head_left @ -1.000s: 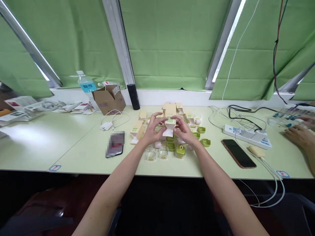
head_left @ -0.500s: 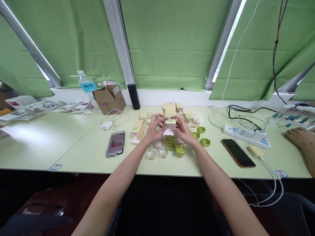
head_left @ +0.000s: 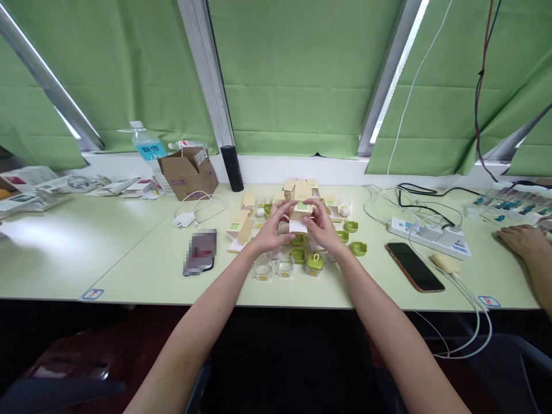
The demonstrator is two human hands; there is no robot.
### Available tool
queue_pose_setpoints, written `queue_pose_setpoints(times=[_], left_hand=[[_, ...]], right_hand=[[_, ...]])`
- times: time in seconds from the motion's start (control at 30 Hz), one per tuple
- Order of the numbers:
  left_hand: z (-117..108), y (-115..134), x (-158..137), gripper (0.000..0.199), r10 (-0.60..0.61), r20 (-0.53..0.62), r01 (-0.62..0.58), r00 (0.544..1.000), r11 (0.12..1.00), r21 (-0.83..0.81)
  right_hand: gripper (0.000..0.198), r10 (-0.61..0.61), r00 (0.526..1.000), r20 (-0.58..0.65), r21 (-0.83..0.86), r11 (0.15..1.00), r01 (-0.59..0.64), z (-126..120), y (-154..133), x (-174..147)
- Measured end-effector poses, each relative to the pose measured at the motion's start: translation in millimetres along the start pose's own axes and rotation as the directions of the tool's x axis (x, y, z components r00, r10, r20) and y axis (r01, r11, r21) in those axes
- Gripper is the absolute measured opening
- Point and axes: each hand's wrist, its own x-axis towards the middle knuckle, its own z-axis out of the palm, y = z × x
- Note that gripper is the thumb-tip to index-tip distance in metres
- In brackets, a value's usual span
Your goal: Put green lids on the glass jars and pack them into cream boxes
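My left hand (head_left: 275,229) and my right hand (head_left: 323,228) are closed round a small cardboard box (head_left: 301,210) with a green label, above the table's middle. A white flap (head_left: 298,226) hangs from its near side; the inside cannot be made out. Below and around my hands are green cat-eared lids (head_left: 357,248) and clear small jars (head_left: 263,268). One jar with a green lid and a loop (head_left: 314,264) stands just in front of my right hand. An opened cardboard box (head_left: 240,227) lies to the left of my left hand.
A brown carton (head_left: 188,174), a black cylinder (head_left: 232,168) and a water bottle (head_left: 148,144) stand at the back. To the right lie a phone (head_left: 414,267), a power strip (head_left: 429,237) and cables. Another person's hand (head_left: 524,238) rests at the far right.
The small box in my hands has moved slightly right and tilted, showing more of its cardboard face. Both hands keep hold of it. The whole view has shifted slightly.
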Motion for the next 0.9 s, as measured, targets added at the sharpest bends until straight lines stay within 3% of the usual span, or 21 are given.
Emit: queue_pose_setpoints(times=[0.2, 0.43, 0.9], left_hand=[[4.7, -2.1, 0.6, 0.070, 0.019, -0.080, -0.017, 0.997, 0.999, 0.033], [2.2, -2.2, 1.9, 0.055, 0.028, -0.168, -0.033, 0.985, 0.999, -0.026], [1.6, -0.5, 3.3, 0.046, 0.021, -0.264, -0.031, 0.964, 0.999, -0.033]], right_hand=[[0.042, 0.001, 0.999, -0.034, 0.001, 1.000, -0.001, 1.9, -3.7, -0.2], [0.048, -0.003, 0.999, 0.034, 0.039, 0.999, 0.002, 1.7, -7.6, -1.9], [0.053, -0.006, 0.996, 0.093, 0.019, 1.000, 0.004, 6.7, -19.0, -3.8]])
